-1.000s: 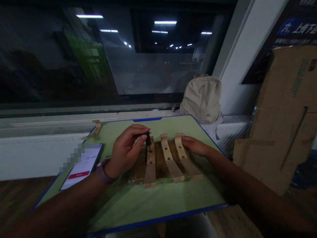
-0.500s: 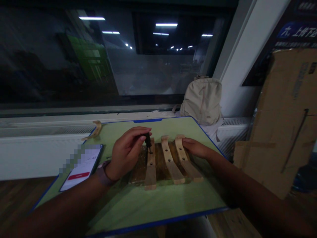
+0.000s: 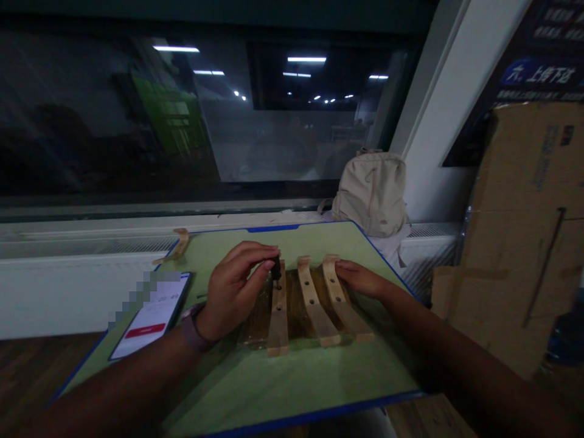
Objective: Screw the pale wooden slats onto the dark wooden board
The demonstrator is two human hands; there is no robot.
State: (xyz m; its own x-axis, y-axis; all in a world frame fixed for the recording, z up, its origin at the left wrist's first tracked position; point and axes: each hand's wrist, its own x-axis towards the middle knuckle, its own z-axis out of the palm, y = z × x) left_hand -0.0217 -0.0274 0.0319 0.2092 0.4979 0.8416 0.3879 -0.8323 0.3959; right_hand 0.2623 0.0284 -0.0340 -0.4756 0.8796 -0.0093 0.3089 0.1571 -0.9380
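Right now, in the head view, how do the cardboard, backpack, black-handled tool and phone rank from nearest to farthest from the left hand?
1. Black-handled tool: held at the fingertips of the left hand.
2. Phone: to the hand's left.
3. Backpack: ahead, to the right.
4. Cardboard: far right.

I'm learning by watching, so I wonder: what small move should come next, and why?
Probably a slight twist of the black-handled tool by the left hand: the fingers pinch its handle, and its tip stands at the upper hole of the wooden piece beneath. Whether a screw sits there is too small to tell.
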